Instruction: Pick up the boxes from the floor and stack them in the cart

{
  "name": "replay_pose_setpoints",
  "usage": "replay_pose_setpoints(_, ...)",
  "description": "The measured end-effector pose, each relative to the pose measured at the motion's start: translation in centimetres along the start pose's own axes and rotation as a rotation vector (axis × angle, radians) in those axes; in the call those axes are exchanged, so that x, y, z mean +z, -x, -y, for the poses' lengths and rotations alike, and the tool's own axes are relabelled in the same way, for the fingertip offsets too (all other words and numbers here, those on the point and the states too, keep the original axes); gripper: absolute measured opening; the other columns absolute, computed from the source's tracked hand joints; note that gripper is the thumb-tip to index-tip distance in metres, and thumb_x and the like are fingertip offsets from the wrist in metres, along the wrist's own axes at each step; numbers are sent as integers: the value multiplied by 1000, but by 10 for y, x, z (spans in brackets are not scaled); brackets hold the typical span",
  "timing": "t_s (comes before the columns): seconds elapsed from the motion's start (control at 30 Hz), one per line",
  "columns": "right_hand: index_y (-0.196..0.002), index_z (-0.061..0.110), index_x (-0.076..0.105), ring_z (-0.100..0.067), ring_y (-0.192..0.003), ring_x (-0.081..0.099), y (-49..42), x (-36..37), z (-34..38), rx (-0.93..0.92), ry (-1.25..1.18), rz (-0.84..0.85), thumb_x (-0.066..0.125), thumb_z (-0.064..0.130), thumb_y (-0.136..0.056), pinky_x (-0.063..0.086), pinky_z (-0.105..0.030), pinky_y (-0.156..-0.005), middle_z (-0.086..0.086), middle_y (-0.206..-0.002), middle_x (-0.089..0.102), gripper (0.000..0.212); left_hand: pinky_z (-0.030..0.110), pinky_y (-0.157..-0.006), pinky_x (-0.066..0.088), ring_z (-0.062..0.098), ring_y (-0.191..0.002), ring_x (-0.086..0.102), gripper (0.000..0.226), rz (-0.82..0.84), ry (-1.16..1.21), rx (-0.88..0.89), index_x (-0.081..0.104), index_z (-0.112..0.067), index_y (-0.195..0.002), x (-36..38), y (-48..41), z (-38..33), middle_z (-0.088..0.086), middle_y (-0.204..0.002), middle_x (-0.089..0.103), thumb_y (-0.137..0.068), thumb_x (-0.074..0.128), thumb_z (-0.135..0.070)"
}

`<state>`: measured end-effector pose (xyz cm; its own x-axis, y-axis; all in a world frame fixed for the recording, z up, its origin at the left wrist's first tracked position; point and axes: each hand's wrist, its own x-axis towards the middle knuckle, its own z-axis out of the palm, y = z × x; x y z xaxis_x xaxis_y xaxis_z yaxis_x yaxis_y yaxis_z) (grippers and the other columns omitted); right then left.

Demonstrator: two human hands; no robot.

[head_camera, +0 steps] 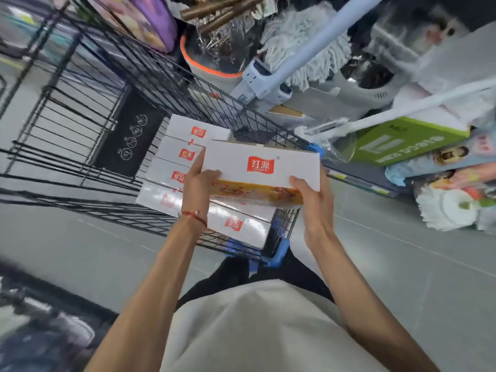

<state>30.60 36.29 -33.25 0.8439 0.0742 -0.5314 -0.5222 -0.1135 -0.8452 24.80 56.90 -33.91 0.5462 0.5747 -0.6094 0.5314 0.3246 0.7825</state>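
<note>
I hold a white box with a red logo above the near end of a black wire cart. My left hand grips its left end, thumb on top. On the right end, my right hand grips the box with its thumb over the top face. Inside the cart lie several more white boxes with the same red logo, stacked in rows. One of them lies nearest to me, just under the held box.
A blue cart handle is at my legs. To the right stand mops, a bucket with an orange rim, a green carton and packaged goods on a shelf. Grey floor spreads on both sides.
</note>
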Motion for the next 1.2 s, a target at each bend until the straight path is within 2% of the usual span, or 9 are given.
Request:
replay_pose_setpoints(0.1,-153,29,49,10,-102,67,-24,-3,4,30,40,34,72,13,-95,53,-12,-89,18,-121,73,64,40,-111,43,22,-125,59,66,39,-25,14,52,-21,-145,8,-13,-6,-8,-124,70,-81,57,-4)
replay_pose_setpoints(0.17,-152,22,48,12,-100,67,-41,-4,8,45,76,46,74,10,-94,54,-11,-85,15,-122,71,64,42,-116,37,18,-126,57,67,46,-13,15,51,-18,-146,21,-21,-19,-14,-130,65,-81,59,-10)
replay_pose_setpoints(0.37,-138,14,45,15,-86,66,-79,5,4,94,154,21,80,-1,-85,53,-8,-74,10,-114,66,65,28,-108,37,11,-130,48,59,20,-123,40,45,-25,-150,41,-59,-40,-9,-148,48,-94,63,-19)
replay_pose_setpoints(0.53,-135,14,46,11,-88,70,-98,24,2,131,134,-55,79,-5,-83,58,-14,-83,7,-113,69,65,25,-91,57,10,-107,63,48,69,-246,76,55,-20,-137,40,-104,-38,-1,-127,64,-91,64,-8)
replay_pose_setpoints(0.67,-134,16,47,6,-95,68,-110,39,-3,154,157,-99,82,-1,-81,58,-22,-93,10,-114,68,65,5,-67,50,-2,-93,60,45,123,-306,85,54,-13,-134,37,-133,-31,-3,-115,63,-91,63,0)
replay_pose_setpoints(0.8,-135,15,47,6,-101,66,-116,55,-8,157,175,-149,79,-2,-84,58,-29,-99,11,-116,67,63,3,-68,48,2,-93,58,44,177,-387,53,52,-10,-134,33,-165,-20,-5,-112,62,-92,62,0)
replay_pose_setpoints(0.93,-137,19,48,4,-105,66,-130,67,-11,134,193,-174,79,6,-87,57,-34,-103,12,-118,68,61,24,-95,54,16,-112,61,45,214,-381,48,53,-12,-139,33,-188,-17,4,-129,64,-95,62,-7)
replay_pose_setpoints(1.07,-134,17,50,4,-107,65,-137,67,-12,109,196,-190,79,4,-88,56,-31,-103,13,-119,67,57,4,-71,51,1,-97,61,43,217,-334,60,54,-11,-139,36,-196,-18,-2,-118,63,-97,60,-5)
replay_pose_setpoints(1.2,-135,12,50,-10,-118,67,-127,63,-18,67,204,-187,79,-3,-86,56,-35,-104,3,-127,68,60,22,-89,57,13,-107,65,47,214,-296,95,56,-8,-136,26,-196,-14,6,-125,66,-91,65,2)
